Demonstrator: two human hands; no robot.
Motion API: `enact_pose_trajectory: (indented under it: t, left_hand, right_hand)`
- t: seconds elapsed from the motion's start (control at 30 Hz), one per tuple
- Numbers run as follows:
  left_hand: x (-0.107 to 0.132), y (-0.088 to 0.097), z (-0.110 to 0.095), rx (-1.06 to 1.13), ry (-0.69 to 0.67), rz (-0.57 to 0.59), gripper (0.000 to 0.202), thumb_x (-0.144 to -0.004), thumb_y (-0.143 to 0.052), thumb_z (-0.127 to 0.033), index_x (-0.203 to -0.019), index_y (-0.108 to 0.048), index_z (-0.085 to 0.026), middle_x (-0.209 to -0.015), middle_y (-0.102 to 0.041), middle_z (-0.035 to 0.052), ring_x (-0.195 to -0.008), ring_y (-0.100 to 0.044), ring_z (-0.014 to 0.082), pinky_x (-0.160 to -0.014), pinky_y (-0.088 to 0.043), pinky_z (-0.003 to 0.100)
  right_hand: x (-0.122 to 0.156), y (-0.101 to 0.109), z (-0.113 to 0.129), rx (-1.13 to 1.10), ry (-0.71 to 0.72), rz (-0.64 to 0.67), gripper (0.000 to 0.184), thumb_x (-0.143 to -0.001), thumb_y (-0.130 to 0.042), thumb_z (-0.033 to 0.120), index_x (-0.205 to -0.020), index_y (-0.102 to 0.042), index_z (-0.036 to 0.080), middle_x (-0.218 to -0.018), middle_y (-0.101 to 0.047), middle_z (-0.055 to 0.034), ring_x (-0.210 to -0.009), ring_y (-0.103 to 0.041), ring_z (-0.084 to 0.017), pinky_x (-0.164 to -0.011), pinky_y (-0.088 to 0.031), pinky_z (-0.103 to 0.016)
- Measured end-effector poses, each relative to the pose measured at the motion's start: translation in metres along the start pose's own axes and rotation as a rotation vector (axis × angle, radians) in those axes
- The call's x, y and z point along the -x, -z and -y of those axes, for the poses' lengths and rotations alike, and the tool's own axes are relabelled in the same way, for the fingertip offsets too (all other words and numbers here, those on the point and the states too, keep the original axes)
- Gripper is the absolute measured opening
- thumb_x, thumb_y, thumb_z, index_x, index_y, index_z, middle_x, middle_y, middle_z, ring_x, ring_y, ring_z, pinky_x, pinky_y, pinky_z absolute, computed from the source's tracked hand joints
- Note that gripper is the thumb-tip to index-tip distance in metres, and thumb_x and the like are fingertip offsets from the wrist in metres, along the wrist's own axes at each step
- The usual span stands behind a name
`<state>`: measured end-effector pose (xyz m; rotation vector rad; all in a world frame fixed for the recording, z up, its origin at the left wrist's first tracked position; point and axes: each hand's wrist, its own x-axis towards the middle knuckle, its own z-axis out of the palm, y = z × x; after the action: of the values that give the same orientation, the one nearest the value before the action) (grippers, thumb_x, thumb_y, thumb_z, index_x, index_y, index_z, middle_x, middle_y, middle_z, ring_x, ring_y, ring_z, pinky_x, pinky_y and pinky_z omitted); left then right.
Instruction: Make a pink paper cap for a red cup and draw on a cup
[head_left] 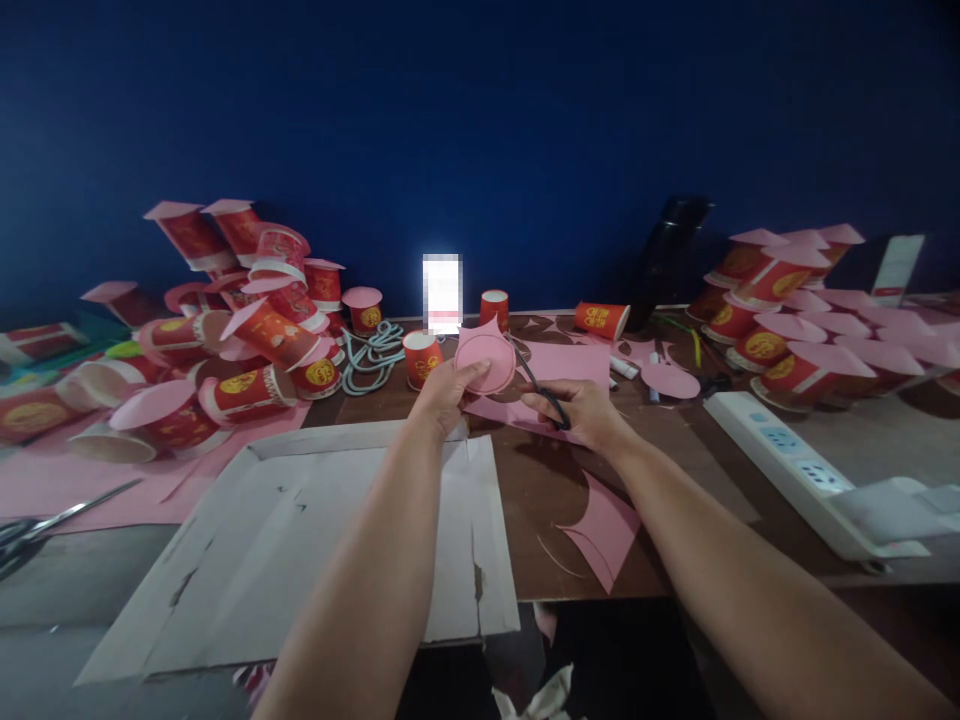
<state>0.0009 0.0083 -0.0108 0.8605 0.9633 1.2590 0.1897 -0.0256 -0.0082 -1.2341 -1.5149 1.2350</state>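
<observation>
The left hand [448, 392] pinched a piece of pink paper [491, 358], thumb over a marked circle, above the bench [536, 500]. The right hand [592, 410] gripped a pair of scissors [560, 410] by the dark handle, blades at the paper's right edge. Just behind the paper stood two red cups [425, 362]. A white cardboard tray [247, 550] lay under the left forearm, and a pink scrap [600, 530] lay nearer the bench's front edge.

Left forearm [367, 560] bare, tapering to bare wrist [433, 420]; right forearm [720, 550] likewise bare, tapering.
</observation>
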Motion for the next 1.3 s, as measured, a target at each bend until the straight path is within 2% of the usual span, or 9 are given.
enact_pose_trajectory:
  t: [0.37, 0.7, 1.0, 1.3]
  left_hand:
    - [-0.0008, 0.001, -0.0003, 0.01, -0.001, -0.026, 0.04, -0.052, -0.081, -0.03, -0.085, -0.066, -0.014, -0.079, -0.065, 0.0042, -0.068, -0.057, 0.0121, -0.061, -0.044, 0.024]
    - [-0.0013, 0.0009, -0.0026, 0.063, -0.023, -0.065, 0.037, -0.049, -0.081, -0.025, -0.08, -0.063, -0.014, -0.069, -0.062, 0.0006, -0.059, -0.054, 0.0096, -0.053, -0.039, 0.022]
    - [-0.0016, 0.0012, -0.0014, 0.106, -0.016, -0.04, 0.037, -0.049, -0.081, -0.023, -0.08, -0.062, -0.015, -0.069, -0.062, 0.0002, -0.058, -0.054, 0.0091, -0.053, -0.039, 0.021]
    - [-0.0006, 0.0011, 0.0012, 0.081, -0.016, -0.015, 0.036, -0.053, -0.08, -0.029, -0.081, -0.064, -0.014, -0.073, -0.064, 0.0018, -0.061, -0.055, 0.0089, -0.054, -0.039, 0.021]
  right_hand:
    - [-0.0011, 0.0007, -0.0054, 0.007, 0.022, 0.008, 0.052, -0.065, -0.073, 0.048, -0.102, -0.069, 0.012, -0.053, -0.051, 0.004, -0.046, -0.045, -0.007, -0.047, -0.036, -0.022]
    - [-0.0031, 0.0016, -0.0081, -0.001, -0.003, 0.01, 0.053, -0.064, -0.074, 0.048, -0.103, -0.069, 0.013, -0.055, -0.054, 0.0029, -0.047, -0.047, -0.007, -0.047, -0.038, -0.021]
    - [-0.0008, -0.0002, -0.0056, -0.081, -0.039, 0.04, 0.057, -0.06, -0.076, 0.047, -0.105, -0.069, 0.014, -0.057, -0.054, 0.0035, -0.049, -0.048, -0.008, -0.049, -0.04, -0.022]
    - [0.0008, -0.0007, -0.0008, -0.012, -0.006, 0.024, 0.058, -0.062, -0.074, 0.05, -0.104, -0.068, 0.011, -0.054, -0.053, 0.0032, -0.047, -0.045, -0.007, -0.048, -0.036, -0.023]
